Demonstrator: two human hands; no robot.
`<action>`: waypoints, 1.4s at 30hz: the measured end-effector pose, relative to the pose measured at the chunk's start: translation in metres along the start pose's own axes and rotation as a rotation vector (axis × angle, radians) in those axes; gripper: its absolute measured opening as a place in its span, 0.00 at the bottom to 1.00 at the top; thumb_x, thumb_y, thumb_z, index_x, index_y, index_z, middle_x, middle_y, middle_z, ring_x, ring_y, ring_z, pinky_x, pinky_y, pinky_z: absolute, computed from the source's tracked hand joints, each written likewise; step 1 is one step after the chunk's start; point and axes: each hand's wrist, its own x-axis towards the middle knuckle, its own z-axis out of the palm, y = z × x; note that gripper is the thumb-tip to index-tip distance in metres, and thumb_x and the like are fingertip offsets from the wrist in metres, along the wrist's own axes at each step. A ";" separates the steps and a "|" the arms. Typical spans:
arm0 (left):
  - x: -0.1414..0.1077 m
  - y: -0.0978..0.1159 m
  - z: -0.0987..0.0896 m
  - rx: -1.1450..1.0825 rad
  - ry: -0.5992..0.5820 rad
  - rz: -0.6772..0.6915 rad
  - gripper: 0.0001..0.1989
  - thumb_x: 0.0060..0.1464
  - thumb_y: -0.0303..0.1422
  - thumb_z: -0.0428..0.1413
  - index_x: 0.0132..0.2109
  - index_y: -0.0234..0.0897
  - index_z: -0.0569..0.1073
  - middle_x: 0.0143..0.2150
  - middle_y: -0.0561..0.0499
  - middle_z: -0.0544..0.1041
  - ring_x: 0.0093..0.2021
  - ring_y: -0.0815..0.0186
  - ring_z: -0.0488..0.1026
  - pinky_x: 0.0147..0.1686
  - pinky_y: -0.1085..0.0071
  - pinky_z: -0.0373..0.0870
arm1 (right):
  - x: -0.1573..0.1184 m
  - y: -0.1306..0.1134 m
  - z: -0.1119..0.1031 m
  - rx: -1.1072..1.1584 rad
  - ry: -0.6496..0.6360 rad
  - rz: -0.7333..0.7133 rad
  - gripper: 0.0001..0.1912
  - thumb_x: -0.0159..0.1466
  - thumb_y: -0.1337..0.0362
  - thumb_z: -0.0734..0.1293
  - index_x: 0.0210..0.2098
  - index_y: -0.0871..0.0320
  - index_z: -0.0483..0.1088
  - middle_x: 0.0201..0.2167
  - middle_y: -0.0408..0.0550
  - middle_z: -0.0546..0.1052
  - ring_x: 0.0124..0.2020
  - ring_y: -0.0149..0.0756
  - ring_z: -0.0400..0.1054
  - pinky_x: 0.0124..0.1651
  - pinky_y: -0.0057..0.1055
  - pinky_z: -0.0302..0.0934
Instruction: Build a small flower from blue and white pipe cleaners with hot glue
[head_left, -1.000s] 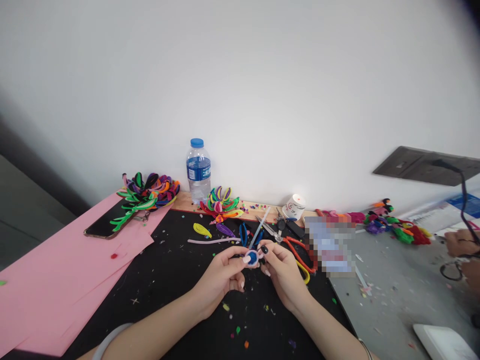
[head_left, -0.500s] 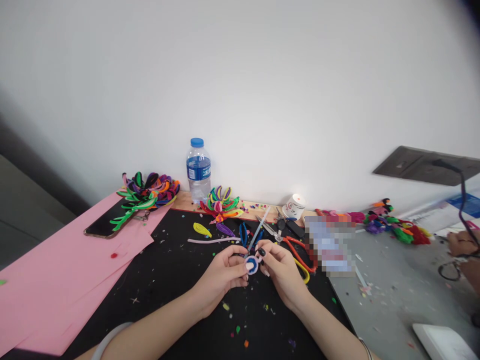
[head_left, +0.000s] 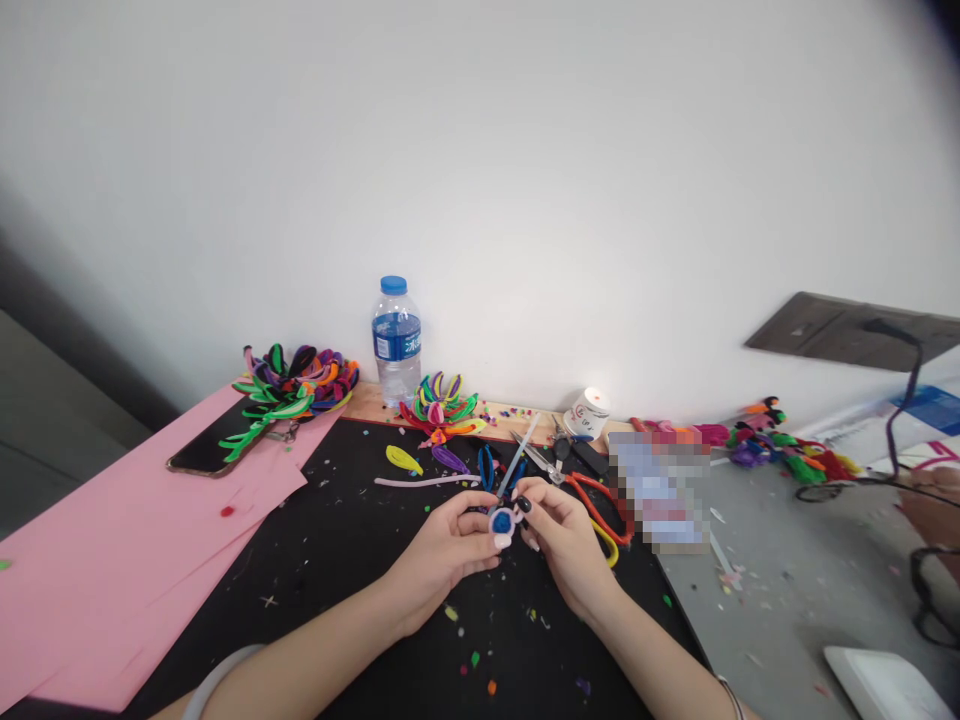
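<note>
Lavender and deep blue fuzz make up the small round piece (head_left: 502, 522) you have in your fingers, seen from the head view: a pale ring set around a darker, dense centre, its blue face turned up toward you. It is held above the black mat (head_left: 322, 550), about midway across. Your left hand (head_left: 442, 545) is nearly closed, thumb and fingers pinching the near and left side of the piece. Your right hand (head_left: 564, 540) has thumb and index finger pinched at its right edge, the other fingers curled beneath.

Hard to make out: the underside of the piece, and exactly what your right fingertips grip at the edge. A translucent stick (head_left: 520, 452) runs down toward your fingers; its lower end is lost there, so you cannot tell whether it touches the piece. One blue loop (head_left: 487, 468) shows just beyond your left fingertips. A rectangle (head_left: 661, 495) right of the scissors (head_left: 577, 481) is pixelated. Another person's hand (head_left: 934, 505) is blurred and cut off by the right border.
</note>
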 end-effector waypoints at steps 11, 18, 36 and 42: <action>0.009 -0.009 -0.006 0.255 -0.070 0.128 0.23 0.39 0.27 0.63 0.43 0.35 0.65 0.31 0.51 0.75 0.28 0.70 0.70 0.30 0.72 0.67 | 0.000 0.003 -0.001 0.022 -0.027 -0.008 0.08 0.57 0.63 0.67 0.24 0.60 0.68 0.35 0.43 0.64 0.23 0.22 0.54 0.22 0.23 0.47; 0.008 -0.004 -0.007 0.228 -0.044 0.084 0.18 0.46 0.32 0.59 0.45 0.37 0.65 0.33 0.52 0.72 0.28 0.71 0.70 0.31 0.71 0.68 | 0.000 0.003 -0.002 0.031 -0.044 -0.024 0.08 0.57 0.63 0.67 0.24 0.60 0.68 0.34 0.43 0.64 0.22 0.22 0.54 0.22 0.23 0.46; 0.006 -0.005 -0.009 0.078 -0.022 0.069 0.16 0.46 0.29 0.60 0.44 0.37 0.68 0.28 0.56 0.68 0.27 0.74 0.66 0.30 0.74 0.68 | -0.001 0.003 -0.002 -0.071 -0.086 -0.072 0.08 0.59 0.62 0.65 0.26 0.59 0.68 0.34 0.44 0.64 0.22 0.23 0.53 0.22 0.24 0.46; 0.004 -0.001 -0.007 0.168 -0.057 0.090 0.15 0.45 0.31 0.60 0.42 0.39 0.67 0.29 0.55 0.69 0.28 0.72 0.67 0.30 0.74 0.67 | 0.000 0.003 -0.002 -0.032 -0.082 -0.054 0.08 0.58 0.63 0.66 0.25 0.60 0.68 0.34 0.44 0.64 0.23 0.23 0.53 0.22 0.24 0.47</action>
